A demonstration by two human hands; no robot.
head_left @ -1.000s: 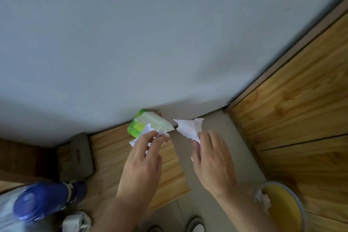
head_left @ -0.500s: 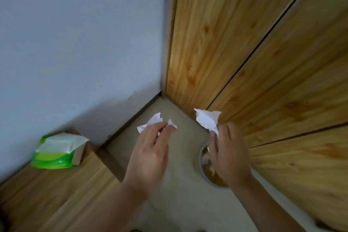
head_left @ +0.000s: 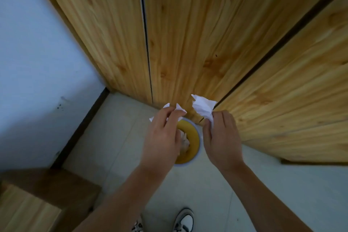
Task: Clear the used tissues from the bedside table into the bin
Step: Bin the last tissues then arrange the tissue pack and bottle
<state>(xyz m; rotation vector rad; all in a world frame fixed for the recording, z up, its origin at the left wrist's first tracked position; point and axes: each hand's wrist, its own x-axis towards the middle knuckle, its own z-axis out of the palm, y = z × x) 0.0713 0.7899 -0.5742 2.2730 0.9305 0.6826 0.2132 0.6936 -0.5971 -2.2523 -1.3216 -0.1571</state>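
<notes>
My left hand pinches a small crumpled white tissue between thumb and fingers. My right hand grips a larger crumpled white tissue. Both hands hover side by side over a round bin with a yellow inside and a pale rim, standing on the floor. Some crumpled paper lies inside the bin, partly hidden by my left hand. A corner of the wooden bedside table shows at the lower left.
Wooden wardrobe doors rise right behind the bin. A pale blue wall with a dark skirting stands to the left. My shoes are on the grey floor tiles below the bin.
The view has swung right from the bedside table to the bin. Both hands, each still holding a tissue, have moved from beside the table to above the bin.
</notes>
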